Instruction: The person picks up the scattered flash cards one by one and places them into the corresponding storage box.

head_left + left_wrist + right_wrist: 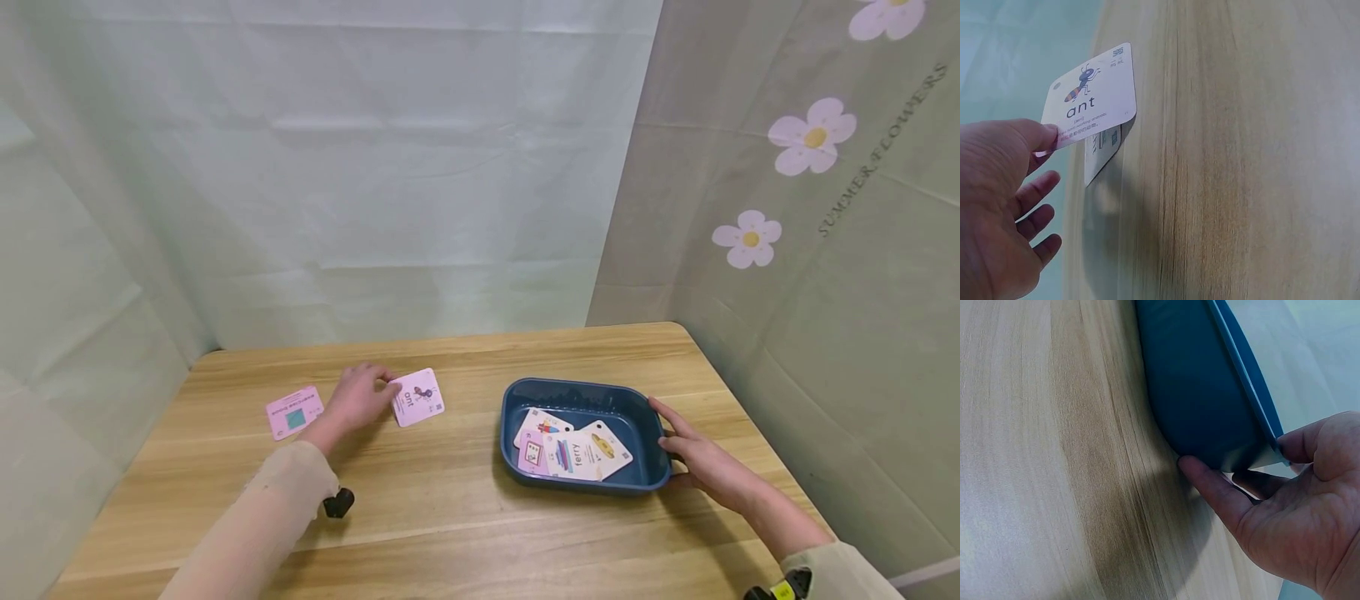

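My left hand (358,398) pinches a white card with an ant picture (1089,94) by its edge, between thumb and finger. The other fingers spread loosely below. Beneath that card, in the left wrist view, a second card (1102,152) slants against the table, partly covered. At the right, my right hand (708,467) grips the end of a dark blue plastic bin (592,395). Its thumb lies at the rim and a fingertip touches the lower wall in the right wrist view. Several picture cards lie in the bin, with a ferry card (567,455) on top.
A pink card with a green square (295,412) lies on the wooden table (420,517), left of my left hand. Pale cloth (390,183) hangs behind the table, and a flower-printed curtain (810,333) stands along its right side.
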Tool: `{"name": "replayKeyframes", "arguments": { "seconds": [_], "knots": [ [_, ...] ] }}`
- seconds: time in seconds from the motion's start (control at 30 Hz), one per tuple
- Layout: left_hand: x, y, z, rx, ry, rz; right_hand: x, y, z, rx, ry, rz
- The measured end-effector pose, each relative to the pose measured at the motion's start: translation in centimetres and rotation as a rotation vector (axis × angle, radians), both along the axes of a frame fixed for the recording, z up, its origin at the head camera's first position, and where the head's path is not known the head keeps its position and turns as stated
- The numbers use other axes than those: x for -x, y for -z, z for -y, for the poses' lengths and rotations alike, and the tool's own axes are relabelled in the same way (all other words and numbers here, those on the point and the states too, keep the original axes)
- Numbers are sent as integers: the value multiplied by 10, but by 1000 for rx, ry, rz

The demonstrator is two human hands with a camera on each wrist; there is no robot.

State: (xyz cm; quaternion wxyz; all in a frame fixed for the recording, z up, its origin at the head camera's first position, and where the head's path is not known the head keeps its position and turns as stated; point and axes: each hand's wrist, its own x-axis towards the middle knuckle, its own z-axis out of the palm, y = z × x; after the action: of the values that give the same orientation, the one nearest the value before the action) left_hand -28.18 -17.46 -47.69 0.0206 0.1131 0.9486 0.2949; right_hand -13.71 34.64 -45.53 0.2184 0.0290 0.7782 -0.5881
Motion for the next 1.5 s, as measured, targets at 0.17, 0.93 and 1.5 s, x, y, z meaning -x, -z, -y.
{"name": "replayKeyframes", "arguments": {
  "seconds": [0.17,0.93,1.5],
  "knots": [
    [2,0,4,-16,-4,18,0,0,0,3,-1,-2],
    [-1,-12,10,-70,8,60,-1,-1,0,-6,3,3],
    [-13,-26,13,-91,23,-5,0,0,0,3,3,3]
  ]
}}
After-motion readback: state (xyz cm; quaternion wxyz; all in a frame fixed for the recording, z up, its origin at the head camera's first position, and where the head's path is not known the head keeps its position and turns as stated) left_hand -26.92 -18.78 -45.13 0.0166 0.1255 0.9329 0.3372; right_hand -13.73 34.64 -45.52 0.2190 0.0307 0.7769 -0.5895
